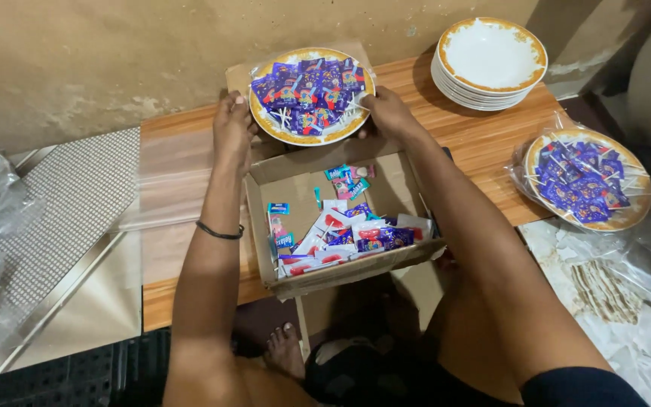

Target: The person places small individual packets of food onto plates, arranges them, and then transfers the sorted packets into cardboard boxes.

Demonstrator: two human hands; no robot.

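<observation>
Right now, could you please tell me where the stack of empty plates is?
In the head view the stack of empty plates sits at the far right of the wooden table, against the wall, beyond the wrapped plate of sweets.

My arms are bare, no sleeves from wrist up to approx the upper arm. Left hand (pixel 233 124) at about 11 o'clock in the view, right hand (pixel 390 113) at about 1 o'clock; no rings or watch that I can make out on either. One thin dark band (pixel 219 232) round my left wrist, plain, no charm visible. Down at 5 o'clock, dark blue-black fabric (pixel 582 386) over my right leg, prob. shorts. At 6 o'clock my foot (pixel 286 348) is bare, toes showing, no sandal. Nails too small to tell.
</observation>
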